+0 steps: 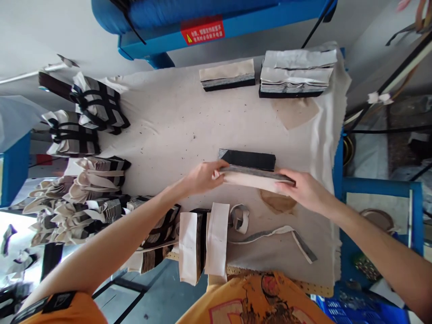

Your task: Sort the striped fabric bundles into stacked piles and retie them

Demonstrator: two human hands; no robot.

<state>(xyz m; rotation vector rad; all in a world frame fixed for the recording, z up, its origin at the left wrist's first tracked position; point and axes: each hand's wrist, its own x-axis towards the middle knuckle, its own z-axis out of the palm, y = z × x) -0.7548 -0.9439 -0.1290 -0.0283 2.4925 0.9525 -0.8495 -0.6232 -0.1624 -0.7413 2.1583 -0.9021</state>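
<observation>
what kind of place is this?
Probably a garment or bag workshop. Both hands, left hand and right hand, hold a flat stack of cut fabric pieces on a cloth-covered worktable, with tied grey-and-cream fabric bundles beside a blue machine frame.
</observation>
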